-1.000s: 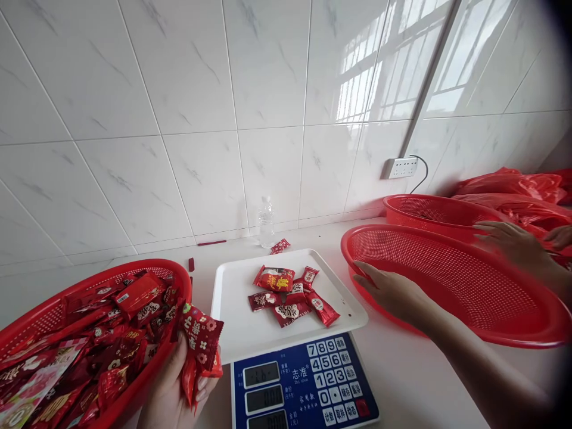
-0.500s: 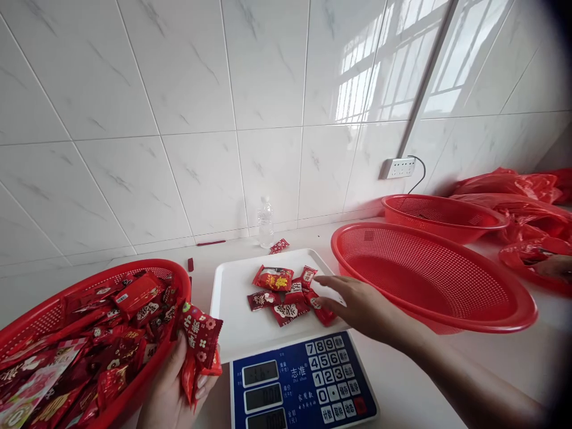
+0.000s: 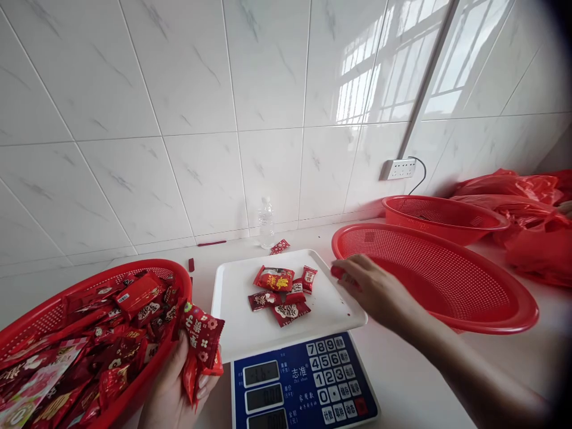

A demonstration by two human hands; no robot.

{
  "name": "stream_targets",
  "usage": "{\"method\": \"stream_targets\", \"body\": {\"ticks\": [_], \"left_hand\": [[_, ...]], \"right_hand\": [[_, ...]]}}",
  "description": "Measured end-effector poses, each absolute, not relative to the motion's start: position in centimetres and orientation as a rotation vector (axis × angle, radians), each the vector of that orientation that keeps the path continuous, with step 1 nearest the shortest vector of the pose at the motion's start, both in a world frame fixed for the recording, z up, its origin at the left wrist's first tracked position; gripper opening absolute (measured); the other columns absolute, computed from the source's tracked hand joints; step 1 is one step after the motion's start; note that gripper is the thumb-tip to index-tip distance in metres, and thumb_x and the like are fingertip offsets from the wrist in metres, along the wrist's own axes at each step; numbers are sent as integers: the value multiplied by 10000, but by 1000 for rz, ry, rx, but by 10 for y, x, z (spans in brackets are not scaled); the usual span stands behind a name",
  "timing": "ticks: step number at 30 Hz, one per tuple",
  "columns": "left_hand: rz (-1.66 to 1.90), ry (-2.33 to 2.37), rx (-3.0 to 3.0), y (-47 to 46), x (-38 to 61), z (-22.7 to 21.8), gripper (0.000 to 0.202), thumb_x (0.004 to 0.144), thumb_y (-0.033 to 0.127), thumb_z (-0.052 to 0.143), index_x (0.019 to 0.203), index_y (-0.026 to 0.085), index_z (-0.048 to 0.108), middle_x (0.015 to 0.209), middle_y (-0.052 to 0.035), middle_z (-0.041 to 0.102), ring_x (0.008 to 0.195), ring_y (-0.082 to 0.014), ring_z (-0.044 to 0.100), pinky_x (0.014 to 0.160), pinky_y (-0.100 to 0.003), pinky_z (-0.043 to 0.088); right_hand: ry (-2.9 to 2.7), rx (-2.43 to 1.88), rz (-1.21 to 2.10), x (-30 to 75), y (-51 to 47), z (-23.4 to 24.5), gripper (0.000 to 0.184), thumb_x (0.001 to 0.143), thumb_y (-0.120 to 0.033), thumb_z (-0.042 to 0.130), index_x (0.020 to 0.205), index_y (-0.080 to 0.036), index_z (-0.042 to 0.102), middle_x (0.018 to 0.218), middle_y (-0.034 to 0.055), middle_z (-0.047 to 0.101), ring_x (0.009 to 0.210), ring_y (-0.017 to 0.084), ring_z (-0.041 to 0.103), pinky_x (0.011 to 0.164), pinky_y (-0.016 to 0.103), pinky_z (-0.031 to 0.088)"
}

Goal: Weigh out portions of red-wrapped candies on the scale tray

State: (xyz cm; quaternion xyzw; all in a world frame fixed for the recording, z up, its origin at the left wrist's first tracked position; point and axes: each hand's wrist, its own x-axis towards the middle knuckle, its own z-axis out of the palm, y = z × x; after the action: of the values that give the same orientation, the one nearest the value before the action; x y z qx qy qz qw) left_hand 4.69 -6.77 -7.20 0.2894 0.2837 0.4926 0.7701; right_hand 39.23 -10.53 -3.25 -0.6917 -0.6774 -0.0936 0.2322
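My left hand (image 3: 172, 381) is closed round several red snack packets (image 3: 203, 333), beside the rim of the full basket. My right hand (image 3: 369, 283) pinches a small red packet (image 3: 342, 273), partly hidden by the fingers, above the right edge of the white weighing tray (image 3: 236, 333). On that tray lie several red and dark-red packets (image 3: 290, 311), grouped near its middle. The blue scale panel (image 3: 297, 381) with keys and displays sits in front of the tray.
A red basket (image 3: 179, 280) heaped with packets stands at left. Two red mesh baskets (image 3: 447, 262) are at right, with red plastic bags (image 3: 536, 250) beyond. A clear bottle (image 3: 266, 223) and a loose packet (image 3: 280, 246) are behind the tray. A socket strip (image 3: 399, 169) hangs on the wall.
My right hand has taken a packet from the tray's pile and moved right with it. My left hand stays put. At far right, another person's hand has shifted and a red bag has moved.
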Motion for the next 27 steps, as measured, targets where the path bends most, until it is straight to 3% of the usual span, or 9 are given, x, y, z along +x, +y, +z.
{"method": "stream_targets", "body": {"ticks": [2,5,8,13,16,20,27], "left_hand": [[1059,623,628,-67,46,-74,351,713,439,760,656,164,548,539,26,517,430,-68,396,407,-195,371],[1042,629,620,-68,45,-76,363,711,448,758,640,163,545,537,24,516,435,-70,401,417,-202,382],[1051,630,623,-68,45,-75,366,710,443,761,626,163,541,522,27,500,432,-71,396,414,-202,381],[1064,641,613,-68,47,-72,392,692,453,772,614,162,521,506,35,478,422,-69,384,397,-195,369],[1067,645,621,-67,47,-72,381,689,448,777,629,163,532,513,35,487,424,-68,388,399,-194,372],[1070,637,629,-66,46,-74,382,697,437,773,607,162,523,503,34,482,423,-72,393,407,-203,385],[1056,648,601,-69,45,-72,366,677,431,790,620,166,544,500,32,492,426,-75,396,404,-200,379]], "right_hand": [[-1745,-2036,-477,411,-105,-27,331,908,-312,389,1117,-192,615,1077,136,611,866,262,619,661,383,513],[-1684,-2118,-619,424,-103,-24,379,886,-312,436,1195,-162,596,1202,166,588,1059,350,564,820,518,486],[-1898,-1948,-358,411,-98,-28,419,905,-347,457,1283,-191,552,1329,138,528,1225,324,479,958,520,447],[-2309,-1692,67,368,-84,-35,467,902,-187,470,1353,-303,495,1481,55,380,1407,305,224,1097,544,295],[-2382,-1669,205,356,-75,-36,468,904,-170,460,1350,-308,499,1402,48,482,1368,293,318,1084,522,330],[-2331,-1652,133,355,-68,-39,345,935,-199,417,1216,-240,613,1185,87,621,1213,270,494,973,443,452],[-2274,-1678,12,363,-70,-51,269,932,-198,436,1005,-180,694,1051,113,666,1091,283,561,877,419,495]]}}
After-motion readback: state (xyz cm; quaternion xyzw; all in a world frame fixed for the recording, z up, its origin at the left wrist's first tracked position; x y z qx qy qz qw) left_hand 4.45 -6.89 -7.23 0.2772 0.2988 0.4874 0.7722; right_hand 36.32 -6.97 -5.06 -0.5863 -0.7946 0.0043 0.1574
